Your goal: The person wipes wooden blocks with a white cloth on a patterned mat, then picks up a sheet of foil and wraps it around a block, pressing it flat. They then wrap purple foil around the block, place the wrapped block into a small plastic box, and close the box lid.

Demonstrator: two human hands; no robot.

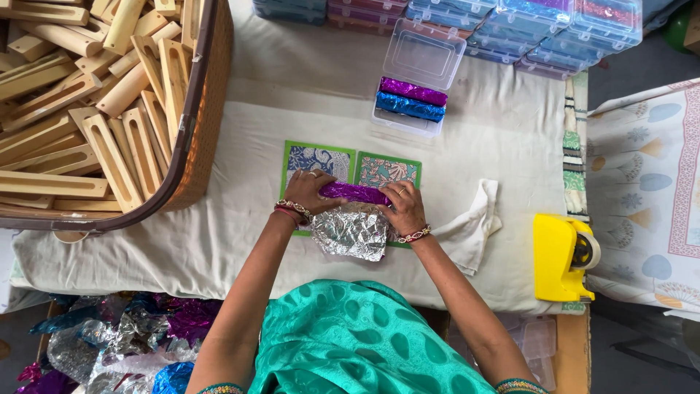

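Note:
A long piece part-wrapped in purple foil (355, 192) lies across two patterned mats with green borders (319, 156). My left hand (308, 192) grips its left end and my right hand (403, 207) grips its right end. The silver back of the crinkled foil sheet (352, 232) spreads toward me below the piece. Farther back, an open clear plastic box (419, 55) holds a purple wrapped piece (413, 91) and a blue wrapped piece (409, 106) side by side.
A large woven basket (206, 109) full of slotted wooden pieces stands at the left. Stacked clear boxes (539, 29) line the back. A white cloth (474, 222) and a yellow tape dispenser (560, 255) lie to the right. Loose foil sheets (131, 335) pile below left.

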